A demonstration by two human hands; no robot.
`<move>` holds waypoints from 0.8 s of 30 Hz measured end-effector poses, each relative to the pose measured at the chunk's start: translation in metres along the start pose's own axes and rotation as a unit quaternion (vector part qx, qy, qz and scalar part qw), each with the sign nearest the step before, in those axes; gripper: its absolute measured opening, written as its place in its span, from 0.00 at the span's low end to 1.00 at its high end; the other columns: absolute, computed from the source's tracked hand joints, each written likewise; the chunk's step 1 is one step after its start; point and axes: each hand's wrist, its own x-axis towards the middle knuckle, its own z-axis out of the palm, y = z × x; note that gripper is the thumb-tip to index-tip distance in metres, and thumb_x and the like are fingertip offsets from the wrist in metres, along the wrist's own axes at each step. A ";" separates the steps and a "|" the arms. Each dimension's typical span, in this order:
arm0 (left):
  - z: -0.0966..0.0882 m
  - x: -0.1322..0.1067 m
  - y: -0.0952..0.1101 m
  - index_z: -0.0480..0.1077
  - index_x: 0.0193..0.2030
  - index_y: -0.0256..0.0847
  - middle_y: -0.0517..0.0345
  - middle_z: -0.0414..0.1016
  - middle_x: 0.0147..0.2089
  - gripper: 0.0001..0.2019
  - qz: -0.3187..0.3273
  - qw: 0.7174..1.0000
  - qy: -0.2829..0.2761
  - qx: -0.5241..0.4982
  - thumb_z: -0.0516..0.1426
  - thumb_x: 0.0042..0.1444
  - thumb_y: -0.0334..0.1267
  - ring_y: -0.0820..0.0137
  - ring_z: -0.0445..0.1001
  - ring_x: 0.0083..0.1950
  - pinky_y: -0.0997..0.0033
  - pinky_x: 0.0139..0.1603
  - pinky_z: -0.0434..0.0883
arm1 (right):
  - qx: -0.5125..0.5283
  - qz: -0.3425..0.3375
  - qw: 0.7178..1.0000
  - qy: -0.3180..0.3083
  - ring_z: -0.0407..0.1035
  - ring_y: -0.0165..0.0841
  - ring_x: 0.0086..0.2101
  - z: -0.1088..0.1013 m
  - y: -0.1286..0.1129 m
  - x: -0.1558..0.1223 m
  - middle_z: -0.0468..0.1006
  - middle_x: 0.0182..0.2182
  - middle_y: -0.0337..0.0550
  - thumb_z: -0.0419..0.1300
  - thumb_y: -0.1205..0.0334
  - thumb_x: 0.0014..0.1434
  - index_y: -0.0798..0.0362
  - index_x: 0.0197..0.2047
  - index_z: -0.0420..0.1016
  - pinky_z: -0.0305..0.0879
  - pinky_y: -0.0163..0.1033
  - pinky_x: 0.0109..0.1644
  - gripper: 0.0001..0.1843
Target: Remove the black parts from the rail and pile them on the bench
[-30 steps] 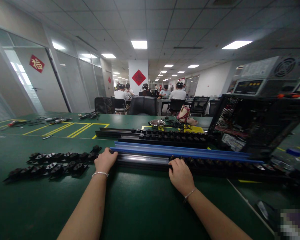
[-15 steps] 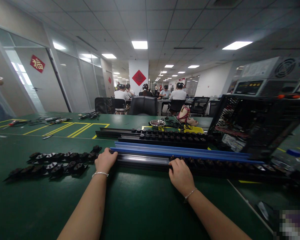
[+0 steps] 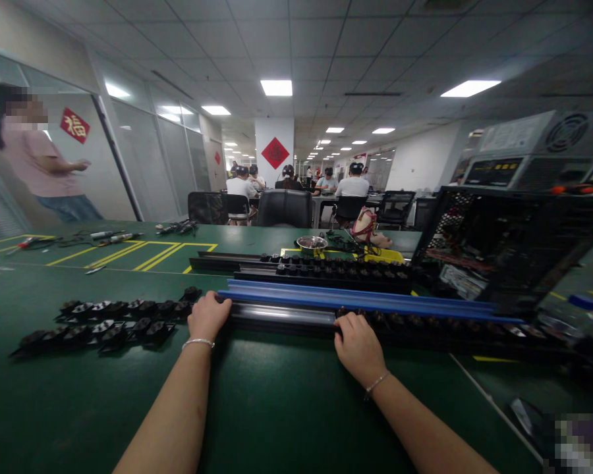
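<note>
A long black rail (image 3: pixel 281 316) with a shiny metal channel lies across the green table in front of me. My left hand (image 3: pixel 208 317) is closed around its left end, thumb on the near side; a small dark piece shows at the fingertips. My right hand (image 3: pixel 358 345) has its fingers curled over the rail farther right, touching the row of black socket-like modules (image 3: pixel 398 320) seated in it. What lies under the right fingers is partly hidden. Left of my left hand, several loose black modules (image 3: pixel 113 337) lie in two rows.
Behind the rail rest a blue rail (image 3: pixel 356 297) and more black rails (image 3: pixel 212 261). An open computer case (image 3: pixel 514 243) stands at right with power supplies (image 3: pixel 518 141) on top. A metal bowl (image 3: pixel 311 243) and yellow tray (image 3: pixel 383 255) sit farther back. A person (image 3: pixel 39 155) is at far left.
The person at far left has come further into view. My hands and the rail stay in nearly the same place.
</note>
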 end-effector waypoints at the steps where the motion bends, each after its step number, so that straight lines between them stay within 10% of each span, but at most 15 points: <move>1: 0.000 -0.001 0.000 0.65 0.51 0.41 0.40 0.69 0.51 0.25 0.000 1.000 0.008 -0.001 0.46 0.50 0.50 0.50 0.67 0.53 0.53 0.48 0.66 | 0.003 0.001 1.000 0.000 0.61 0.35 0.39 0.000 0.000 0.000 0.70 0.35 0.44 0.54 0.70 0.54 0.52 0.36 0.69 0.57 0.39 0.43 0.06; 24: 0.008 0.009 -0.012 0.68 0.47 0.34 0.38 0.69 0.49 0.22 -0.008 0.995 0.064 -0.076 0.50 0.48 0.45 0.53 0.68 0.53 0.59 0.52 0.65 | 0.006 0.000 1.000 -0.001 0.60 0.35 0.39 0.003 0.000 0.000 0.70 0.35 0.44 0.54 0.69 0.54 0.53 0.36 0.69 0.56 0.39 0.44 0.06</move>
